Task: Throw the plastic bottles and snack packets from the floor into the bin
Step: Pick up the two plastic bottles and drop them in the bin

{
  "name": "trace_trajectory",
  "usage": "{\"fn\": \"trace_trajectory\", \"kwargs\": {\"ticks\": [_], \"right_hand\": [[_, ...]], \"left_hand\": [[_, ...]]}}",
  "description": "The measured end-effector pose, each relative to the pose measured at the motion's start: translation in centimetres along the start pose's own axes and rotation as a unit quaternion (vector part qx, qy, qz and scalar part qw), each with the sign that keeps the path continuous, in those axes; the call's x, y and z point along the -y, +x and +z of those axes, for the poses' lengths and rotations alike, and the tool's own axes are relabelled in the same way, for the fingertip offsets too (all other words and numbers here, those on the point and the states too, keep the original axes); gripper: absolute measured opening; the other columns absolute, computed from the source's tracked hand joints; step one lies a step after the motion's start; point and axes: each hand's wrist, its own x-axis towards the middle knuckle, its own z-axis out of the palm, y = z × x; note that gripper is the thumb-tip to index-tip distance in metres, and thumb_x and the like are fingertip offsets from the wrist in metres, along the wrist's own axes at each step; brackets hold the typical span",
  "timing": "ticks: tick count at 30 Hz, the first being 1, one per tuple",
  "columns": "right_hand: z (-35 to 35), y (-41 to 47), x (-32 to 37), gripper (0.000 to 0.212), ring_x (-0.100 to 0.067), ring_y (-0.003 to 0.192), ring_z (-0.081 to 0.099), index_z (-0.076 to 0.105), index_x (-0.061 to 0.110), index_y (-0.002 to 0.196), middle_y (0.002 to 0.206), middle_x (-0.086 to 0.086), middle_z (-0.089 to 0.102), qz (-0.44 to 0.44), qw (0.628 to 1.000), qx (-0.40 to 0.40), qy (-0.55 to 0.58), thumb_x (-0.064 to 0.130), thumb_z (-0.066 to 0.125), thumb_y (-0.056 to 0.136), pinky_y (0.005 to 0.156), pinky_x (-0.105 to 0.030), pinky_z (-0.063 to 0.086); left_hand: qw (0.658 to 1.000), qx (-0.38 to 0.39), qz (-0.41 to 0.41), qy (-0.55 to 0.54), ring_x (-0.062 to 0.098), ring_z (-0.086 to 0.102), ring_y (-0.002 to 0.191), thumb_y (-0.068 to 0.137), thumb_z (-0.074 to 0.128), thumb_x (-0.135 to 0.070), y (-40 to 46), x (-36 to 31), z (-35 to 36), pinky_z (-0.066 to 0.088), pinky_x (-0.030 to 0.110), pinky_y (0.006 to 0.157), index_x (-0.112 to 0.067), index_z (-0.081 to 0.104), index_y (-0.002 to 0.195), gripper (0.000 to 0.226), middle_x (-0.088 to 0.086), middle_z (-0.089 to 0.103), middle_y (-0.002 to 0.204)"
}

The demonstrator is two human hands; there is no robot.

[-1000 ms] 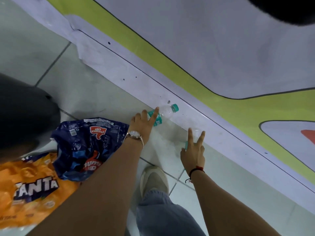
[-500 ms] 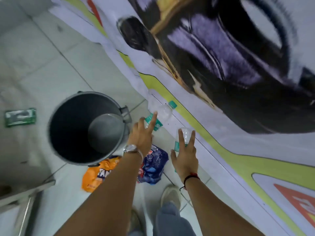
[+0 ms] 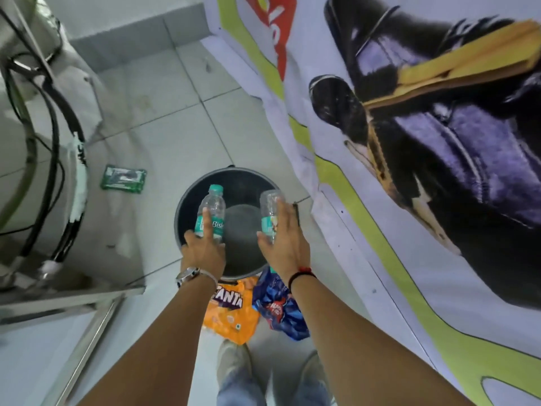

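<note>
My left hand [image 3: 205, 253] grips a clear plastic bottle [image 3: 212, 210] with a teal cap and teal label. In my right hand [image 3: 284, 241] is a second clear bottle [image 3: 270, 210] with a teal label. Both bottles hang over the open mouth of the dark round bin [image 3: 243, 178], which looks empty inside. An orange Fanta packet [image 3: 231, 315] and a blue packet [image 3: 282, 312] lie on the floor just in front of the bin, between my arms. A green packet [image 3: 123, 178] lies on the tiles to the left of the bin.
A large printed banner [image 3: 409, 142] covers the floor on the right, close to the bin. A metal frame [image 3: 87, 297] and black cables [image 3: 55, 159] stand at the left. My shoes [image 3: 234, 361] are right behind the packets.
Both hands lifted the bottles off the floor by the banner and carried them left over the bin. The view swung from the banner edge to above the bin.
</note>
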Motion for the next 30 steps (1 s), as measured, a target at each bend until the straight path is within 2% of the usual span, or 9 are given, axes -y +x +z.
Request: {"fn": "trace_trajectory", "kwargs": {"ticks": [5, 9, 15, 16, 18, 21, 26, 28, 30], "right_hand": [[3.7, 2.5, 1.3, 0.073, -0.034, 0.126, 0.042, 0.01, 0.022, 0.145, 0.155, -0.013, 0.016, -0.019, 0.998, 0.018, -0.057, 0.031, 0.055, 0.089, 0.09, -0.043, 0.05], [5.8, 4.4, 1.1, 0.07, -0.034, 0.127, 0.041, 0.008, 0.023, 0.145, 0.156, -0.012, 0.014, 0.002, 0.996, 0.021, -0.085, 0.032, 0.052, 0.091, 0.089, -0.042, 0.05], [8.7, 5.5, 0.0, 0.069, -0.034, 0.131, 0.036, 0.006, 0.022, 0.146, 0.157, -0.011, 0.01, 0.03, 0.994, 0.032, -0.096, 0.036, 0.048, 0.092, 0.093, -0.043, 0.05], [9.1, 5.5, -0.2, 0.069, -0.035, 0.135, 0.03, 0.005, 0.022, 0.146, 0.157, -0.011, 0.007, 0.037, 0.994, 0.034, -0.1, 0.038, 0.046, 0.092, 0.098, -0.045, 0.046], [9.6, 5.4, -0.7, 0.068, -0.035, 0.142, 0.014, 0.002, 0.021, 0.146, 0.158, -0.011, 0.002, 0.037, 0.991, 0.036, -0.124, 0.042, 0.041, 0.093, 0.112, -0.049, 0.028], [9.3, 5.1, -1.0, 0.063, -0.029, 0.145, 0.003, 0.003, 0.019, 0.146, 0.158, -0.011, 0.002, -0.006, 0.984, 0.027, -0.175, 0.043, 0.032, 0.096, 0.117, -0.048, 0.005], [7.2, 4.0, -2.2, 0.058, -0.027, 0.145, 0.009, 0.01, 0.018, 0.146, 0.157, -0.01, 0.012, -0.057, 0.971, -0.004, -0.231, 0.044, 0.024, 0.096, 0.111, -0.05, -0.008], [5.9, 3.2, -3.1, 0.061, -0.028, 0.144, 0.011, 0.011, 0.018, 0.146, 0.156, -0.01, 0.015, -0.054, 0.967, -0.02, -0.248, 0.047, 0.016, 0.093, 0.106, -0.051, -0.011], [4.9, 2.0, -4.3, 0.059, -0.026, 0.145, 0.007, 0.006, 0.019, 0.146, 0.157, -0.008, 0.01, -0.035, 0.967, -0.019, -0.25, 0.046, 0.019, 0.095, 0.104, -0.052, -0.015]], "left_hand": [[0.999, 0.007, 0.004, -0.035, 0.038, 0.05, 0.108, 0.094, 0.048, -0.028, 2.2, 1.8, 1.6, 0.047, 0.044, 0.09, -0.026, -0.002, 0.147, 0.073, 0.024, 0.037, 0.127], [0.999, 0.0, 0.001, -0.051, 0.037, 0.049, 0.111, 0.094, 0.047, -0.03, 4.5, 3.1, 2.9, 0.047, 0.044, 0.092, -0.025, 0.001, 0.147, 0.071, 0.023, 0.036, 0.13], [0.999, 0.01, -0.003, -0.046, 0.035, 0.042, 0.124, 0.092, 0.051, -0.034, 6.3, 4.1, 4.7, 0.044, 0.044, 0.1, -0.023, -0.002, 0.147, 0.077, 0.021, 0.029, 0.143], [0.999, 0.006, 0.005, -0.034, 0.036, 0.035, 0.131, 0.091, 0.051, -0.035, 6.4, 4.2, 5.0, 0.038, 0.045, 0.106, -0.022, -0.002, 0.147, 0.079, 0.02, 0.024, 0.148], [0.999, -0.013, 0.033, 0.018, 0.035, 0.017, 0.141, 0.09, 0.049, -0.042, 6.3, 4.6, 5.1, 0.022, 0.047, 0.115, -0.019, -0.003, 0.148, 0.08, 0.017, 0.01, 0.155], [0.993, -0.05, 0.075, 0.073, 0.032, 0.0, 0.145, 0.093, 0.038, -0.046, 5.8, 5.3, 5.1, 0.005, 0.049, 0.117, -0.018, -0.004, 0.147, 0.074, 0.013, -0.005, 0.158], [0.99, -0.075, 0.089, 0.081, 0.03, -0.005, 0.145, 0.095, 0.031, -0.044, 4.1, 6.2, 4.8, 0.0, 0.053, 0.116, -0.017, -0.004, 0.147, 0.069, 0.012, -0.009, 0.157], [0.991, -0.077, 0.08, 0.076, 0.03, -0.003, 0.145, 0.094, 0.033, -0.045, 3.3, 7.2, 5.0, 0.0, 0.054, 0.115, -0.017, -0.002, 0.147, 0.07, 0.012, -0.007, 0.157], [0.993, -0.073, 0.059, 0.073, 0.03, -0.002, 0.145, 0.093, 0.032, -0.049, 2.1, 8.5, 5.4, -0.001, 0.055, 0.115, -0.017, -0.002, 0.147, 0.072, 0.012, -0.006, 0.158]]}}
